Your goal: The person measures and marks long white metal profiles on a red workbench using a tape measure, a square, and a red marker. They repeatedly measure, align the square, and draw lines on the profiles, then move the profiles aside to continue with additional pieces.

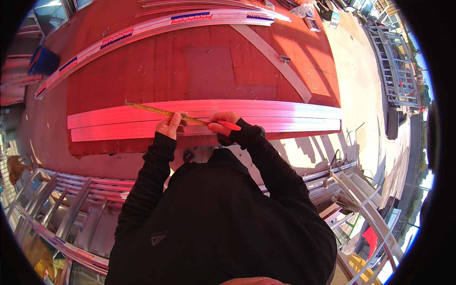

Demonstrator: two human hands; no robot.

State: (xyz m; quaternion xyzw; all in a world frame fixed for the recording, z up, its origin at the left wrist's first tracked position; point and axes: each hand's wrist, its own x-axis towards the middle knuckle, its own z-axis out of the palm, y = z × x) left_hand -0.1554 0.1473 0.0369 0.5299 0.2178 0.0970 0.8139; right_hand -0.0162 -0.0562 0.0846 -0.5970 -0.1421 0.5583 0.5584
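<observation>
My left hand (171, 124) grips the yellow blade of a tape measure (151, 108) between thumb and fingers, with the blade's end sticking out to the upper left. My right hand (223, 123) holds the other part of the blade and a red pointed object (229, 125), whose kind I cannot tell; a dark rounded thing, perhaps the tape case, shows under this hand. Both hands are over long pale metal profiles (263, 110) lying side by side along the near edge of a red-covered table (135, 71).
Wrapped metal profiles (121, 35) lie across the table's far side. A flat strip (272, 57) lies diagonally, a short profile piece (285, 59) on it. A blue bucket (43, 60) stands at left. Metal frames (73, 208) are behind me at left, more profiles (367, 199) at right.
</observation>
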